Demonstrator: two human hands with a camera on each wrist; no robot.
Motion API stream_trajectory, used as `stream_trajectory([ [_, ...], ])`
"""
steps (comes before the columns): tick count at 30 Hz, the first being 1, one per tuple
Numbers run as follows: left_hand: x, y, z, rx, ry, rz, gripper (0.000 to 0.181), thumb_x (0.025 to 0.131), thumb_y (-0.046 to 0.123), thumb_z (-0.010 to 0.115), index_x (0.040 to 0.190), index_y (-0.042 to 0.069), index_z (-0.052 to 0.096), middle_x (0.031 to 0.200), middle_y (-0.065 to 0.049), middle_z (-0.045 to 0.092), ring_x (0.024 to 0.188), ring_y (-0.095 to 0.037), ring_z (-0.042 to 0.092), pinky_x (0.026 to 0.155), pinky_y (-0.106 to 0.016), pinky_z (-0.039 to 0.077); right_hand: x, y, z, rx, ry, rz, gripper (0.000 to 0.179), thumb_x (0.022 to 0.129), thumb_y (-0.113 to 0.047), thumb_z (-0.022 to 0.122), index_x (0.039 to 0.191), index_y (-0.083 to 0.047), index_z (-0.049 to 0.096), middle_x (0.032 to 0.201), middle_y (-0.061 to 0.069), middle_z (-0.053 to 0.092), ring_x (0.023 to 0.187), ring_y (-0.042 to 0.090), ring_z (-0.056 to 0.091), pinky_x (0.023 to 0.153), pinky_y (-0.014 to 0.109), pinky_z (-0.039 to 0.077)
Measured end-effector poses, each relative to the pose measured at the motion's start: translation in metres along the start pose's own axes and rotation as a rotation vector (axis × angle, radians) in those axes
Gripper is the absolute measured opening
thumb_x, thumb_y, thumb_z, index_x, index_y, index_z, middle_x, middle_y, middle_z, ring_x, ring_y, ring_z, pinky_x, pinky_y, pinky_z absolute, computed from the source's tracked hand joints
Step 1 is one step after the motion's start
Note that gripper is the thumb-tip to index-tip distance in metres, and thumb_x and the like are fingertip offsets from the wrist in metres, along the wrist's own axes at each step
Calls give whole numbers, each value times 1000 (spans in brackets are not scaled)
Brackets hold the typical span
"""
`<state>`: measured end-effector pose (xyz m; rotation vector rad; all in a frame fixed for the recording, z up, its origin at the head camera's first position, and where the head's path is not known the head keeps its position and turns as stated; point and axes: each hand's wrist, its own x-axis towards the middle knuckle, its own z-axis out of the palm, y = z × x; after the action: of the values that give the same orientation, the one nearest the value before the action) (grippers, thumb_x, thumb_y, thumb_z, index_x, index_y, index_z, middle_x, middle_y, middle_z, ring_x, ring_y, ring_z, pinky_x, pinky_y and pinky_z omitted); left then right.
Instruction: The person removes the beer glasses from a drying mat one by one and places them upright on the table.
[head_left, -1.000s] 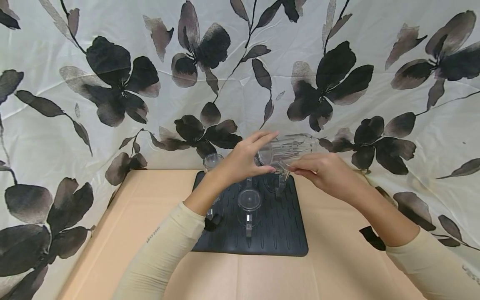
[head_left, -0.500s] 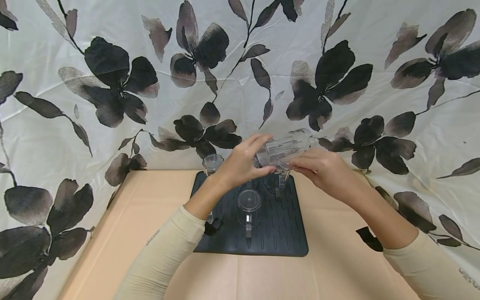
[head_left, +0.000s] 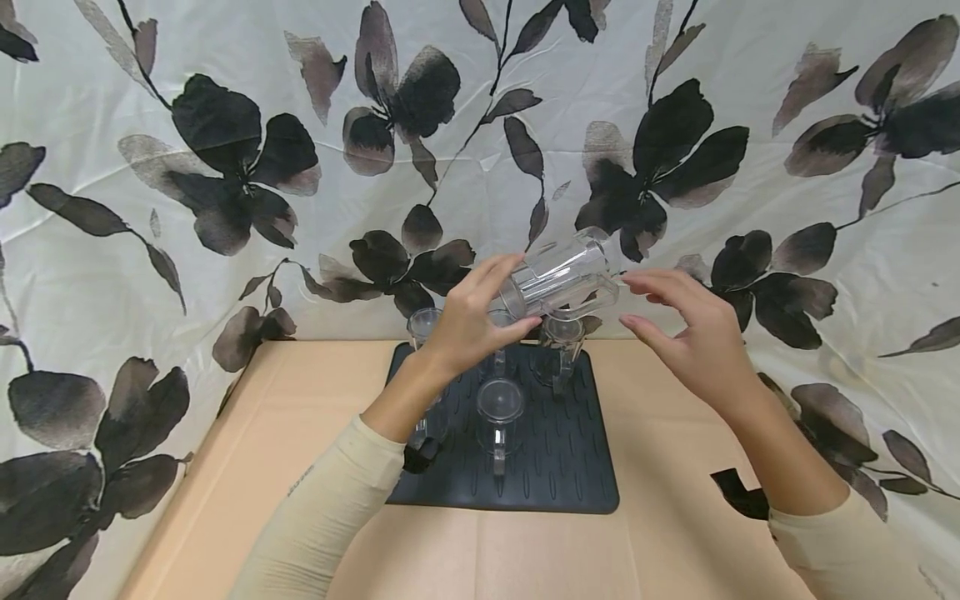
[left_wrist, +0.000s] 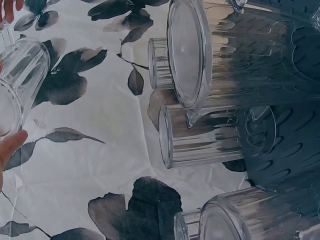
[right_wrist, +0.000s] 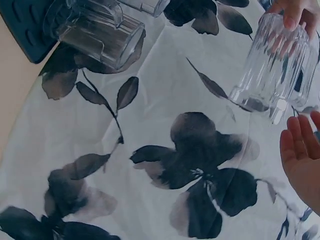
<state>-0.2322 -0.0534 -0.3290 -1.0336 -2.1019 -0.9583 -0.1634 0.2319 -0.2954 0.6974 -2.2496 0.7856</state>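
My left hand holds a clear glass mug by one end, thumb below and fingers above. The mug is tilted in the air over the back of the dark drying mat, its far end raised toward the right. My right hand is just right of the mug, thumb and fingers spread with nothing between them. The right wrist view shows the held mug above the right fingers. At the left edge of the left wrist view, part of the mug shows beside my left thumb.
Several similar glass mugs stand on the mat: one in the middle, one at back right, one at back left. My left forearm partly covers the left ones. A floral cloth hangs behind the tan table.
The right hand has let go of the mug and drawn back to the right, its fingers opening. The mug, still in the left hand, has tilted further, its right end higher.
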Motion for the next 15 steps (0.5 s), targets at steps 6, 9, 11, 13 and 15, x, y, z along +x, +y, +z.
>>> stream_trajectory([
  [6,-4,-2,2,0,44,5,79,81,23,90,148,2,53,143,-16,59,133,-29,59,109,-40,53,-12,8,8,208,-27,256,39,93,0,74,131,-3,67,113,10,74,102,-9,65,94,5,50],
  [9,-6,-1,5,12,80,15,81,80,24,91,148,3,53,140,-16,60,131,-29,61,107,-38,54,-16,12,17,383,-77,358,31,101,-6,66,131,0,65,108,1,75,97,-3,70,89,11,55],
  [11,-8,-1,7,20,101,26,82,79,24,92,148,2,53,139,-17,61,130,-29,61,106,-37,55,-16,15,23,497,-100,394,29,104,-9,62,129,4,64,106,-5,75,95,2,73,87,16,58],
  [13,-9,0,9,25,119,40,83,79,24,92,148,1,53,139,-19,60,129,-30,62,106,-37,55,-15,16,30,595,-104,418,27,105,-11,60,126,7,63,104,-8,76,93,6,75,87,20,60],
  [15,-10,0,11,32,134,54,84,78,24,93,147,0,53,139,-20,60,130,-31,61,107,-37,54,-13,15,35,658,-93,436,27,106,-13,58,123,7,63,103,-6,76,93,8,76,86,23,61],
])
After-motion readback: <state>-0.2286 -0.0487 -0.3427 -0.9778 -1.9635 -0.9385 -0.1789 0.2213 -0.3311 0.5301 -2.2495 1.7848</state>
